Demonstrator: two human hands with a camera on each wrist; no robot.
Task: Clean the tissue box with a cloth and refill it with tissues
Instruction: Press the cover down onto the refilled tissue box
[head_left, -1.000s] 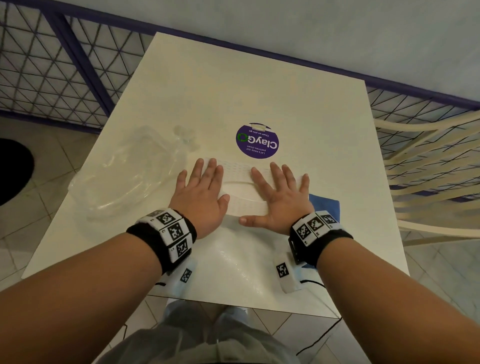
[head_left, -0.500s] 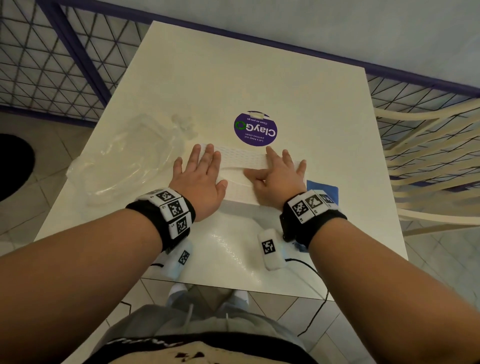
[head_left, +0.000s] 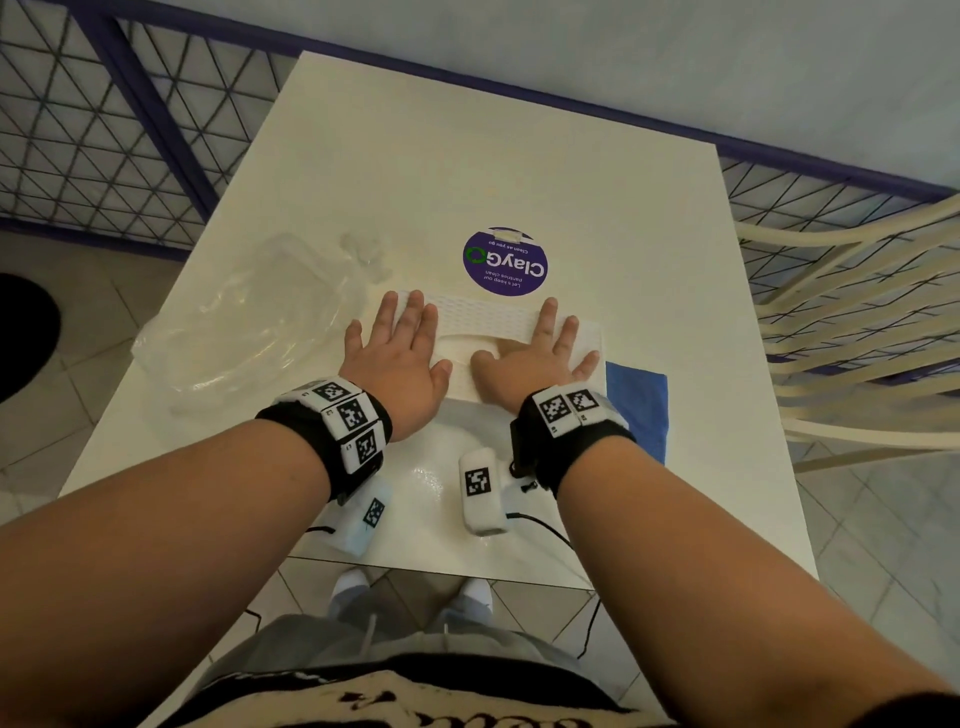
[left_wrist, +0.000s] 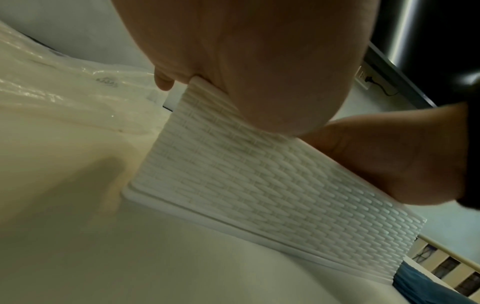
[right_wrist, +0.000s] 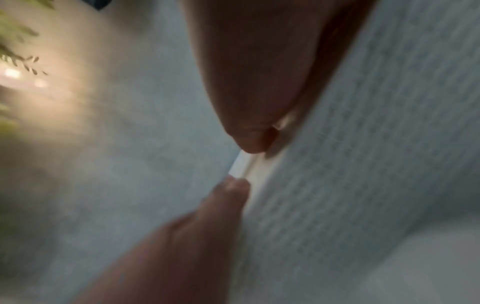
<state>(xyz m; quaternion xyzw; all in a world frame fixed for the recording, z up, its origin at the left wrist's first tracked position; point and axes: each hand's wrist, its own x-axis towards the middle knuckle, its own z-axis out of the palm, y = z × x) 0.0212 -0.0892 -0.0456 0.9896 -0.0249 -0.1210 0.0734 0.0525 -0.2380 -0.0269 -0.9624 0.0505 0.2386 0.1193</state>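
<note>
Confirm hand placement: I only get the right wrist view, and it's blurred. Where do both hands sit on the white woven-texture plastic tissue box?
Observer: In the head view, the left hand lies flat on the left end of the white woven-texture plastic tissue box, and the right hand lies flat on its right end.
Operator: Cloth?
Observer: The blue cloth lies on the white table by the box's right end. Neither hand touches it.
Operator: Anything left of the box?
Observer: A crumpled clear plastic bag, close to the left hand.
</note>
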